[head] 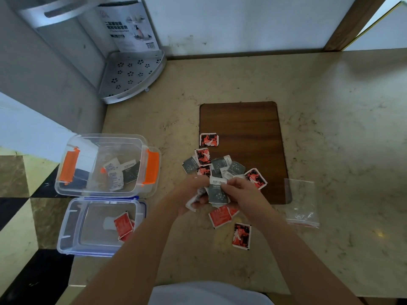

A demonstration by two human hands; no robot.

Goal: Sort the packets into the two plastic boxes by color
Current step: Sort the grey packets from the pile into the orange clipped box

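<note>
At the centre of the head view, both hands meet over the pile: the left hand [193,194] is curled round several gathered packets, and the right hand [240,192] pinches a grey packet [218,192] against them. A bunched handful could slip and scatter, or a red packet [241,236] could ride along unseen into the orange-latched box [101,166] at 9 o'clock, which holds greys; reds lie in the blue-rimmed box [99,225] at 8 o'clock. Loose packets sit on a wooden board [242,122] and the marble counter [330,95]; a clear bag [301,203] lies at 3 o'clock, a corner rack [132,75] at 11.
</note>
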